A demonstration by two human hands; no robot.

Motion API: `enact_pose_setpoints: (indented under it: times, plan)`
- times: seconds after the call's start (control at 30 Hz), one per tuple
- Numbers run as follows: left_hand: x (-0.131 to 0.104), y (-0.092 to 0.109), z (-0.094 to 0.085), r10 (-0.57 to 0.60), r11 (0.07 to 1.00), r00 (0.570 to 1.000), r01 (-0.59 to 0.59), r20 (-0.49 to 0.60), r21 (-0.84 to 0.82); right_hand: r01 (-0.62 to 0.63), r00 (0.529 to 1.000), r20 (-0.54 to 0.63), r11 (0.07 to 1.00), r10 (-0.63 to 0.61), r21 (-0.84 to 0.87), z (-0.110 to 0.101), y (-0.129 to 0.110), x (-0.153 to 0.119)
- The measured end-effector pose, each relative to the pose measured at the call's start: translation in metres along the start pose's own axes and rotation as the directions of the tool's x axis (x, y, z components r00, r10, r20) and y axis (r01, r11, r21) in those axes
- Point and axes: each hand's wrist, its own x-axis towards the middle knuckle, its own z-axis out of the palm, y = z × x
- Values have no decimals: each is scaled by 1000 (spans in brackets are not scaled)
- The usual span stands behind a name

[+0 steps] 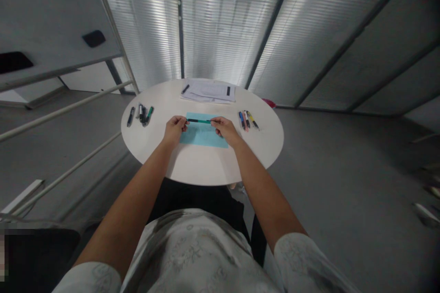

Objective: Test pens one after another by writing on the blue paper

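One green-and-black pen (199,121) at the center of the frame, held crosswise.
The left hand (175,129) pinches its black end, the right hand (224,129) its green end, over a light-blue sheet (202,137); one pen cluster (141,113) lies center-left, a second cluster (247,119) center-right, on the white round table (206,169).

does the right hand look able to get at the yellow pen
Probably yes: the way over the blue pen to the yellow pen looks free, and the right hand is the nearer one. It would likely have to let go of its end of the green-and-black pen first.
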Motion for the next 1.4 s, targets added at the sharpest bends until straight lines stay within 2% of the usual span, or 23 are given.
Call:
enact_pose_setpoints:
  times: [0.17, 0.47, 0.67, 0.93, 1.2, 1.4]
  plan:
    - [0, 0, 2, -30, 1000, 999, 30, -42, 1, -10, 1000, -6, 1000, 10, -26, -1, -3, -2]
    - [1, 2, 3, -59, 998, 993, 55, -105, -42, -31, 997, -65, 997, 36, 75, -2, 0, 2]
    - [2, 2, 1, -74, 996, 993, 69, -90, -48, -18, 995, -92, 985, 34, 171, -4, 0, 3]
    - [2, 0, 1, -47, 999, 994, 46, -95, -16, -28, 989, -140, 981, 55, 190, -5, 0, 4]
    - [-9, 7, 6, 56, 974, 998, -48, -30, 223, -13, 968, -240, 973, 70, 232, -8, -4, 3]
    - [-15, 9, 8, 224, 901, 975, -208, 2, 382, -32, 963, -250, 969, 95, 245, -7, -6, 2]
